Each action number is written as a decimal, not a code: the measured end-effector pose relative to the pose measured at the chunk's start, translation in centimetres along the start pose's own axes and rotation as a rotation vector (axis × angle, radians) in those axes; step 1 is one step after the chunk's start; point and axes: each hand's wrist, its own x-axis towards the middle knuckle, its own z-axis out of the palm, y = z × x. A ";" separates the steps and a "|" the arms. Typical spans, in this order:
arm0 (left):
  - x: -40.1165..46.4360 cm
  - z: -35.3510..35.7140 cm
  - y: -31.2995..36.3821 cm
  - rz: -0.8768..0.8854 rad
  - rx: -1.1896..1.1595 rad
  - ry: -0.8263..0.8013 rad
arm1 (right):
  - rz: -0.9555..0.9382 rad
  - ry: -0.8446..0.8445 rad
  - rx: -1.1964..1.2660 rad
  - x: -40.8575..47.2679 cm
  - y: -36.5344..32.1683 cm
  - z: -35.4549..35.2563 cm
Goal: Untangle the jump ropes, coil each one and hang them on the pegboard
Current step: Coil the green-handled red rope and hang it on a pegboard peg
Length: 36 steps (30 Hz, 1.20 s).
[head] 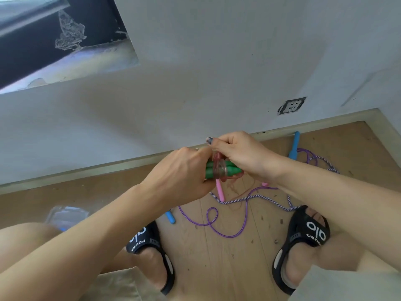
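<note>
- On the wooden floor (217, 268) between the black slide sandals (303, 242) lay a thin purple plastic jump rope (211, 222) in loose loops: light, springy, probably slippery.
- A striped braided cord (245, 199) crossed it, tangled; it looked softer and easier to grip.
- Higher, the left hand (184, 170) gripped paired green handles (219, 169), the firm place to hold.
- The right hand (236, 153) pinched translucent pink cord (219, 168) wound around them.

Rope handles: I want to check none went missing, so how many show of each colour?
Green handles: 2, side by side in both hands, the left hand and the right hand.
Pink handles: 2, on the floor; the second is mostly hidden.
Blue handles: 2, on the floor; the other lies near a slipper.
Total: 6
</note>
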 end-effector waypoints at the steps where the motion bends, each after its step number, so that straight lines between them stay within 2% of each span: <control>1: 0.0 -0.1 -0.1 0.000 -0.006 0.017 | 0.016 -0.006 0.055 -0.1 0.0 0.2; 4: -0.1 -0.4 -0.3 0.017 -0.033 0.010 | 0.019 -0.008 0.139 -0.1 0.3 0.6; 8: -0.6 -0.2 -0.5 0.069 -0.076 -0.058 | 0.008 0.029 0.135 -0.3 0.0 0.5; 10: -0.6 -0.2 -0.5 0.079 -0.020 -0.070 | 0.019 0.037 0.140 -0.4 0.0 0.6; 14: -0.6 -0.5 -0.3 0.123 0.205 -0.038 | 0.069 -0.076 0.171 -0.4 0.0 0.6; 19: -0.7 -1.7 -0.2 0.088 0.293 0.056 | 0.118 -0.221 0.164 -0.9 -0.4 0.0; 23: -0.4 -2.3 -0.7 0.020 0.299 0.077 | 0.159 -0.134 -0.003 -1.3 -0.2 1.1; 26: 0.2 -2.4 -1.5 -0.103 0.272 0.062 | 0.240 -0.049 -0.015 -1.5 0.3 2.5; 30: 1.1 -0.6 -2.7 -0.235 0.268 -0.039 | 0.082 0.061 -0.120 -3.0 0.3 3.9; 32: 1.6 0.0 -3.8 -0.313 0.263 -0.059 | 0.025 0.022 -0.162 -4.2 0.5 4.6; 36: 1.7 0.6 -4.9 -0.385 0.287 -0.148 | -0.241 -0.028 -0.361 -5.3 0.4 4.8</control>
